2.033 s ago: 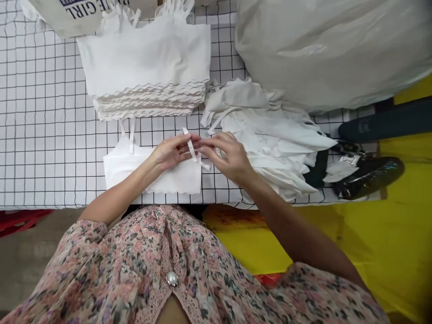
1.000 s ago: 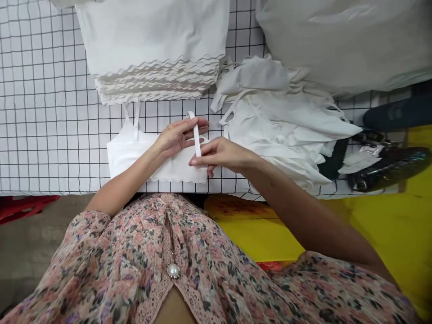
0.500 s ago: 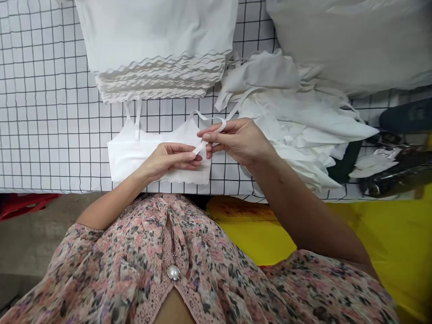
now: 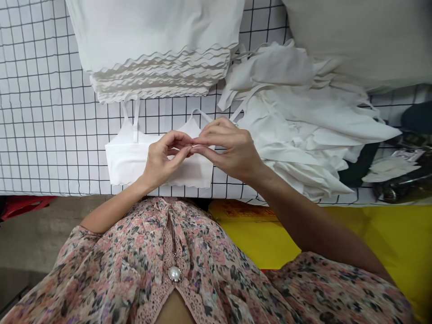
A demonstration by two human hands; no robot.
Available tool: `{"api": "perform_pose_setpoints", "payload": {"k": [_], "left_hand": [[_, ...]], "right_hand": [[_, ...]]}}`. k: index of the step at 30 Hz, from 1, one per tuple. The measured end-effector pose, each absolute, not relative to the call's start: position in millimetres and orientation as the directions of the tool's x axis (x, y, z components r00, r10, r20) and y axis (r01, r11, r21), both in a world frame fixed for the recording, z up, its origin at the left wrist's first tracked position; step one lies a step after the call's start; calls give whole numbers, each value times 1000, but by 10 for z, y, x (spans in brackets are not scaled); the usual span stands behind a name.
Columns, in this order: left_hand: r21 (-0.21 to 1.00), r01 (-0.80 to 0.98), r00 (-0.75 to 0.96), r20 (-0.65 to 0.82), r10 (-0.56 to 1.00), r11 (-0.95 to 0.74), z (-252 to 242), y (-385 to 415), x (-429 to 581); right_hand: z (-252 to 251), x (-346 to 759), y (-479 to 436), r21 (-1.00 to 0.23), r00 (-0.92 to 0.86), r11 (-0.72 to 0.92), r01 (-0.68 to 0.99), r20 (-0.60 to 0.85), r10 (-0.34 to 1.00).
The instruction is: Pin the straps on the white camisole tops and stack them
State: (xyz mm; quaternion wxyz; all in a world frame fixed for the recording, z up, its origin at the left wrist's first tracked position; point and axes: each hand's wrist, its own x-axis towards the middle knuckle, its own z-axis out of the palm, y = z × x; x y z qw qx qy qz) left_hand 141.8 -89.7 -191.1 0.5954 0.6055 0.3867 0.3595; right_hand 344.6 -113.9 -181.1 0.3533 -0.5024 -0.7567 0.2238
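Observation:
A white bra [image 4: 126,162] lies flat near the table's front edge. Its left strap [image 4: 135,119] loops up loosely on the cloth. Over its right half, both my hands meet fingertip to fingertip. My left hand [image 4: 165,157] pinches with thumb and fingers at the end of the right strap [image 4: 201,114]. My right hand [image 4: 229,146] pinches at the same spot from the other side. The bit of strap between the fingertips is mostly hidden by them.
A tall stack of white garments with wavy hems [image 4: 162,67] stands behind the bra. At right lies a loose heap of white garments [image 4: 303,121], with a large white bundle [image 4: 357,40] behind it. Dark items and clear plastic [image 4: 401,184] sit far right. Yellow material [image 4: 263,238] is below the table edge.
My hands have come together, fingertips now touching around the strap. Before, they were slightly apart with the strap end showing between them. The view has shifted a little.

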Motion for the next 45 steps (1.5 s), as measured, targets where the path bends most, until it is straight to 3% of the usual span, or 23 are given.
{"api": "perform_pose_setpoints", "payload": {"k": [4, 7, 10, 12, 17, 28, 45], "left_hand": [[957, 187, 459, 115, 881, -223, -2013, -787, 1333], [772, 427, 519, 216, 827, -470, -2180, -681, 1229], [596, 594, 560, 176, 809, -541, -2304, -645, 1175], [556, 642, 560, 131, 818, -528, -2324, -657, 1174], [586, 638, 567, 81, 820, -499, -2276, -707, 1190], [625, 584, 556, 157, 816, -518, -2437, -764, 1218], [688, 554, 544, 127, 829, -469, -2420, -776, 1249]], "right_hand": [[-1849, 3518, -1079, -653, -181, 346, 673, 308, 934], [-1886, 3588, -1018, -644, -191, 321, 695, 265, 945], [-1945, 3596, -963, -657, -233, 331, 677, 235, 944], [-1981, 3572, -942, -667, -254, 338, 664, 224, 941], [-2034, 3492, -934, -680, -275, 329, 656, 191, 942], [-2123, 3379, -968, -629, -408, 373, 682, 97, 908], [-2144, 3380, -984, -675, -373, 319, 665, 69, 925]]}}
